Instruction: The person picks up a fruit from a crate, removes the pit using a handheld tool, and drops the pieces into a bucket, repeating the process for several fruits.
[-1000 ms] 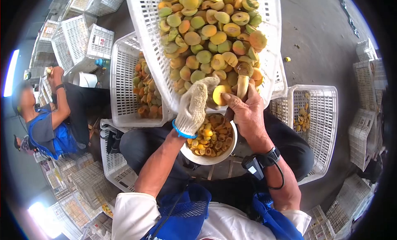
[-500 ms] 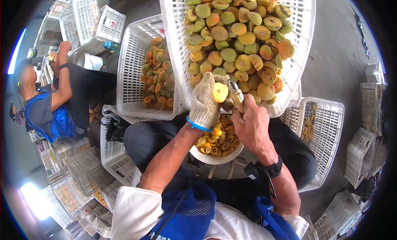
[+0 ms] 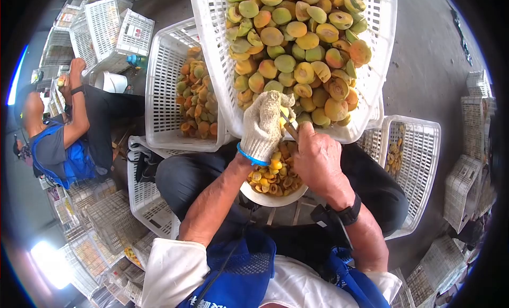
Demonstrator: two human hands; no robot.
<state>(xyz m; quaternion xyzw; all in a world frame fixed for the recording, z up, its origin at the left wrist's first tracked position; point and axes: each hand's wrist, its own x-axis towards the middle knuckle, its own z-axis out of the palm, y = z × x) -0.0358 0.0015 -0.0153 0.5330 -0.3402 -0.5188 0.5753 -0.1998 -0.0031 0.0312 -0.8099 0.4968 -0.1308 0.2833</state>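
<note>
A piece of fruit [image 3: 284,111] is held in the curled, gloved left hand [image 3: 261,125] near the bowl [image 3: 273,201], its face met by a tool [image 3: 290,129] clasped firmly in the right hand [image 3: 319,155]. White characters on the blue vest [image 3: 233,281] are cut off, too partial to be read.

Yellow fruit piece [image 3: 284,111], mostly hidden, one o'clock of view centre. Slim tool [image 3: 290,128] slanted, tip toward eleven o'clock, at fruit; contact unclear.

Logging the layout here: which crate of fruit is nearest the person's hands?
The front crate, heaped with fruit, directly ahead of the left hand and right hand; the left crate and right crate stand farther off, to either side.
</note>
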